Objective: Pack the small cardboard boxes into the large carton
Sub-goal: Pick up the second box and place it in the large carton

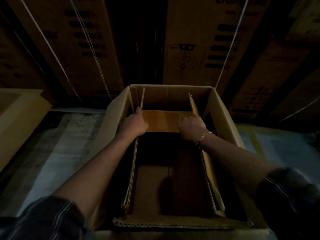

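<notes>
Head view: large carton (223, 116) open before you, mostly unfilled; one small cardboard box (162, 121) seemingly lowered at its far end. Your left hand (134, 124) and right hand (191, 125) curl closed on its edges; packing barely begun.

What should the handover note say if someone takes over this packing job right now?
Left hand: on the left cardboard liner, fingers at its top edge.
Right hand: on the right cardboard liner.
Small box: between both hands, at the far end inside the large carton.
Done: one box going in.
Left: near part of the carton floor bare; no other small boxes in view.
</notes>
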